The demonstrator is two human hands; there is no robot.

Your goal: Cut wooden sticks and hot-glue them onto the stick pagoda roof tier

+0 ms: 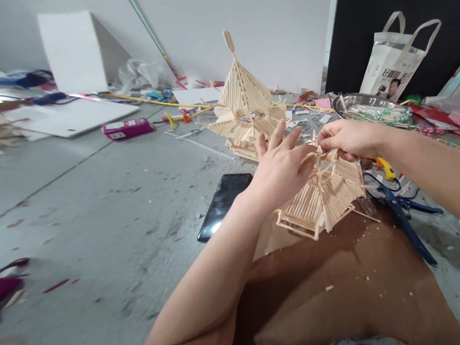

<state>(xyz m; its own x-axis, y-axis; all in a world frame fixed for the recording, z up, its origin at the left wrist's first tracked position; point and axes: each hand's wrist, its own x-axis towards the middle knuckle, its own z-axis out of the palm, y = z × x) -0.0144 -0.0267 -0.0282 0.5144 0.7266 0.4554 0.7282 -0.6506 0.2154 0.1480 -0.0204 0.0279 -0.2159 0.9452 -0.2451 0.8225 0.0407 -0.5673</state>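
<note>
A pagoda-like roof section of thin wooden sticks (pixel 303 205) rests on brown paper in front of me. Over its top, my left hand (pixel 285 162) has its upper fingers spread, while its thumb and index finger come together near the small stick frame at the peak. From the right, my right hand (pixel 341 139) pinches at the same peak, its fingers closed on a thin stick. Part of the peak is hidden by the fingers. Just behind stands a taller stick pagoda (pixel 245 90) with a pointed roof.
A black phone (pixel 226 205) lies left of the model. Blue pliers (pixel 403 226) and a yellow glue gun (pixel 386 169) are at the right. Behind are a metal bowl (pixel 343 106), a white bag (pixel 395 66), a purple bottle (pixel 127 129) and white boards (pixel 75 115).
</note>
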